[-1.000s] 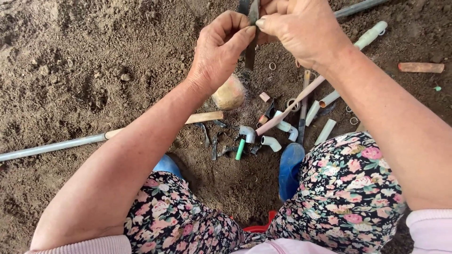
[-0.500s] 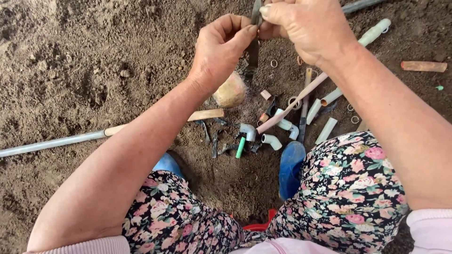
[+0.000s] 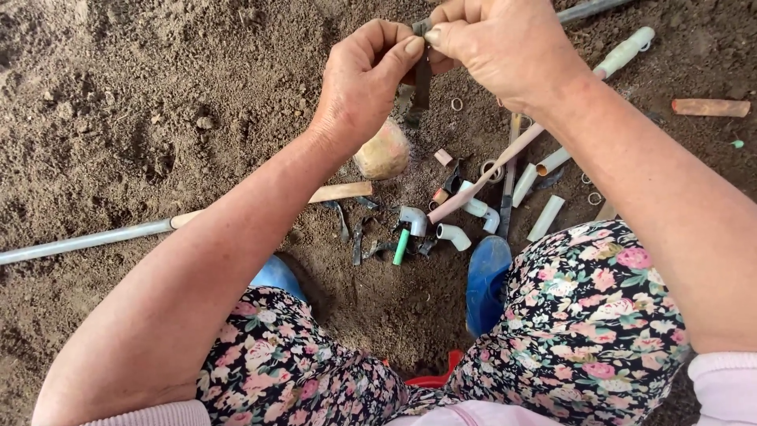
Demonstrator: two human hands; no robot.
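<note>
Dark and thin, a strip (image 3: 423, 79) hangs between the two hands, which are raised close together at the top of the view above the dirt ground (image 3: 118, 118). The left hand (image 3: 367, 79) pinches the strip's upper end between thumb and fingertips, and the right hand (image 3: 493, 47) grips the same end from the other side, so both hands are clamped on it. Just below the left hand a rounded tan stone (image 3: 383, 151) lies on the soil. Near it are scattered a flat wooden stick (image 3: 341, 192), short white pipe pieces (image 3: 546, 218), white elbow fittings (image 3: 454, 235), a green tube (image 3: 401, 247) and small rings (image 3: 456, 103). A long grey pipe (image 3: 87, 242) runs off to the left. Blue boots (image 3: 486, 280) show under the flowered trousers (image 3: 587, 315).
</note>
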